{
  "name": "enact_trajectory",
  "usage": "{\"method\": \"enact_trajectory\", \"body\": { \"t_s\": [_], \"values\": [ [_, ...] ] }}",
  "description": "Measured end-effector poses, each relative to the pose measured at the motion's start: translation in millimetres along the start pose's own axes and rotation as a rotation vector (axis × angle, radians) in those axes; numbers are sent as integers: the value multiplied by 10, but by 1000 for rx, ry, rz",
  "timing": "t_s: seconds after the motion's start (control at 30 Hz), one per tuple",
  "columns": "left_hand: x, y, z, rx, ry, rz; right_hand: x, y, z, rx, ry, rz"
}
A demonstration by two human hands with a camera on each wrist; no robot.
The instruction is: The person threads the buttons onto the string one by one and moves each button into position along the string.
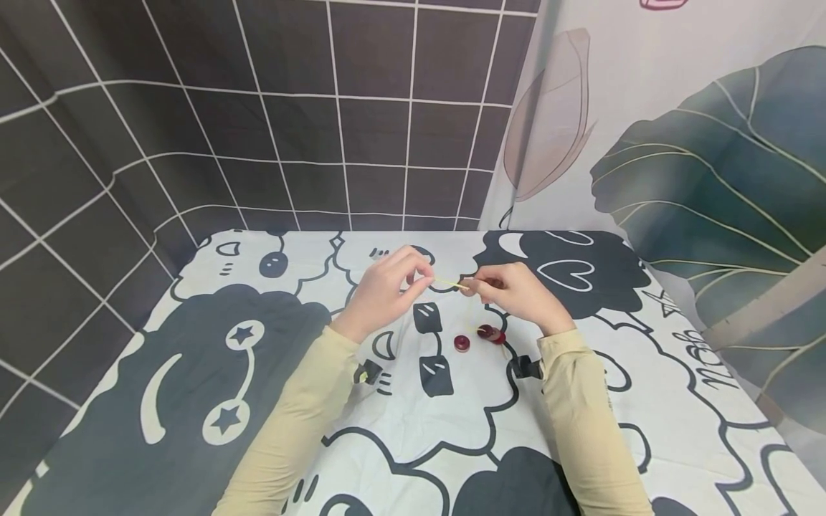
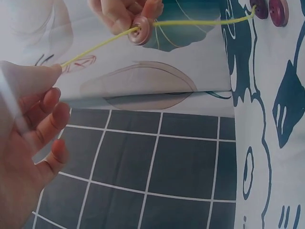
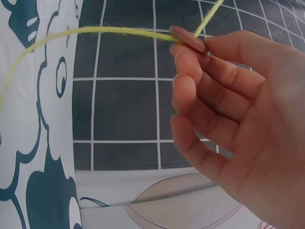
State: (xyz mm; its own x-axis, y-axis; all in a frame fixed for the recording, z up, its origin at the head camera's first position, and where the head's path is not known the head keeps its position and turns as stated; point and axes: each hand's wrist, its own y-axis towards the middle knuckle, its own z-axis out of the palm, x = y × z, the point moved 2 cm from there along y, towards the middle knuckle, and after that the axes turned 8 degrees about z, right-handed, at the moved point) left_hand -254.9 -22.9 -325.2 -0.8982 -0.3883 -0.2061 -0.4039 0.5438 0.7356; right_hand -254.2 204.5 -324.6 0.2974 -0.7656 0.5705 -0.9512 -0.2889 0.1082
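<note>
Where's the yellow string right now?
In the left wrist view, the yellow string stretches from the left hand through a pinkish button in the right hand, on to a dark red button at upper right.

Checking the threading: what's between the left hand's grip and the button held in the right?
Only a straight stretch of yellow yarn links the left hand's grip to the pinkish button in the right hand's grip; the left wrist view shows it.
</note>
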Motion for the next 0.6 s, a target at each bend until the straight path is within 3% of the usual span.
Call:
{"method": "enact_trajectory", "body": {
  "t_s": [0.3, 0.6],
  "values": [
    [12, -3, -23, -17, -14, 15, -49, -4, -9, 98, -40, 6],
    [-26, 5, -72, -80, 12, 88, -203, 18, 35, 226, -61, 62]
  ]
}}
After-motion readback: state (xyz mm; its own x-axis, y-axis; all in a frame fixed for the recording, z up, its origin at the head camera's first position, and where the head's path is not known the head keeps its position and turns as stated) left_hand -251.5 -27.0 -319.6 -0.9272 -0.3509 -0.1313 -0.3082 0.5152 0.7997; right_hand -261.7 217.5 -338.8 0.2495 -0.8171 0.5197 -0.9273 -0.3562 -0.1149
